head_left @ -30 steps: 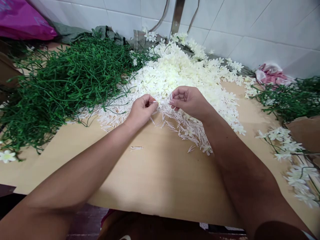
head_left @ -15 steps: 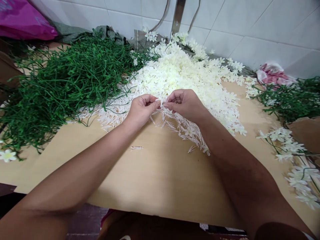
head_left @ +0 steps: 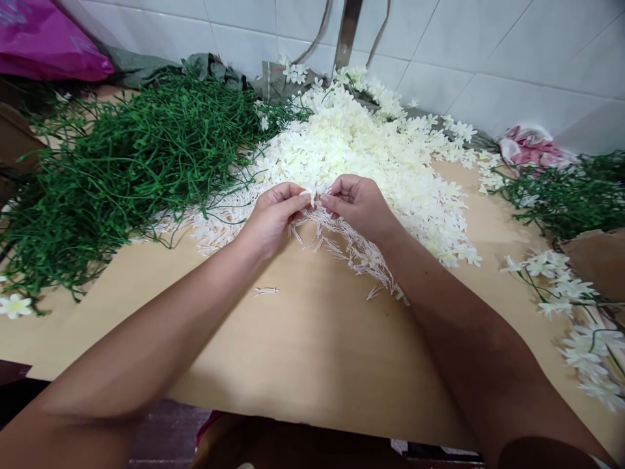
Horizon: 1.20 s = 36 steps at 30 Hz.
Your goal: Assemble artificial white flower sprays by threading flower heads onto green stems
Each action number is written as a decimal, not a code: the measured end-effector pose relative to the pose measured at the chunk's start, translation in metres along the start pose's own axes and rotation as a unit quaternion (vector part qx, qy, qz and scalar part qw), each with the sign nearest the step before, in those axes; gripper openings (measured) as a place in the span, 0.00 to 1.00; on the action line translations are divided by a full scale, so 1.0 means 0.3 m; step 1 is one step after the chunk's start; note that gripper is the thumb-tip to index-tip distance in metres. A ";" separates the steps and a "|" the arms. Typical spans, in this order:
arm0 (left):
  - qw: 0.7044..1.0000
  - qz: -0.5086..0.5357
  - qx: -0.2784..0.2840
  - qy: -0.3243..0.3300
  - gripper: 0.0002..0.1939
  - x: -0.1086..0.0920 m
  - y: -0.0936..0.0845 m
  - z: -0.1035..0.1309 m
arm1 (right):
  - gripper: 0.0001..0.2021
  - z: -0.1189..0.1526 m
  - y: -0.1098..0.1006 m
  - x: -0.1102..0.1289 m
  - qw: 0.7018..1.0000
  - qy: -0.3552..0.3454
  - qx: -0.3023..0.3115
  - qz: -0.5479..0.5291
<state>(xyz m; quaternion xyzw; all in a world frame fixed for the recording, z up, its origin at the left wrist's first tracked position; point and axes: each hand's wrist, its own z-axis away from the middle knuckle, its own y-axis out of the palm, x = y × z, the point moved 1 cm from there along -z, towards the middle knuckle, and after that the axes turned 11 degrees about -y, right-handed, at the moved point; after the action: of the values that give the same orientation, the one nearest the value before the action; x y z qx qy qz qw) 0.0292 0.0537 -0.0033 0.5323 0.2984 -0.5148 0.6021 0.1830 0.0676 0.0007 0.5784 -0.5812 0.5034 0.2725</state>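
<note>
Your two hands meet at the middle of the worktop (head_left: 293, 365), over the near edge of a wide heap of white blooms. Your right hand (head_left: 359, 203) has come in toward your left hand (head_left: 278, 208); a second ago the two were farther apart. That seems to bring both to bear on one flower (head_left: 312, 195), which sits between the fingertips. Your left fingers pinch it. Your right fingers are drawn together just beside it, apparently on white strands, though the tips are too small to be sure. Part of the flower is hidden by your fingers.

Around you, loose strands (head_left: 354, 251) crowd beneath and just near of your hands, and a few lie apart on the near side. The bloom heap (head_left: 351, 143) rises directly beyond, toward the tiled wall (head_left: 478, 52). To the left spreads a tangle of green stems (head_left: 161, 143), its edge reaching in near your left hand, with a pink bag (head_left: 49, 39) at the far left. To the right are flowered sprays (head_left: 559, 280), more greenery (head_left: 571, 195), cardboard (head_left: 596, 260) and a pink-and-white cloth (head_left: 532, 146). Nothing shows between your hands except the flower; the strands below look the likeliest to snag or muddle.
</note>
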 end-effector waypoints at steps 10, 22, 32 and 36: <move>0.991 -0.124 -0.041 -0.006 0.04 -0.004 -0.030 -0.027 | 0.09 -0.002 0.002 0.010 0.993 -0.064 -0.050 0.088; 0.983 -0.172 -0.021 0.065 0.05 0.008 -0.025 -0.026 | 0.08 0.012 0.036 0.015 0.992 -0.119 0.013 0.046; 0.994 -0.032 -0.097 -0.045 0.13 -0.048 0.004 0.015 | 0.07 0.082 0.111 0.125 0.903 -0.402 -0.012 0.154; 0.991 -0.048 -0.111 -0.048 0.15 -0.073 -0.013 0.001 | 0.11 0.136 0.190 0.239 0.849 -0.472 0.147 0.188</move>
<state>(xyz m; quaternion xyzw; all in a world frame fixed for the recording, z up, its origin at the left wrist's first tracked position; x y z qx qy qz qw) 0.0192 0.0605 0.0152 0.4215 0.3499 -0.5317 0.6459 0.1268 -0.0075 0.0357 0.6596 -0.6564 0.2907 -0.2227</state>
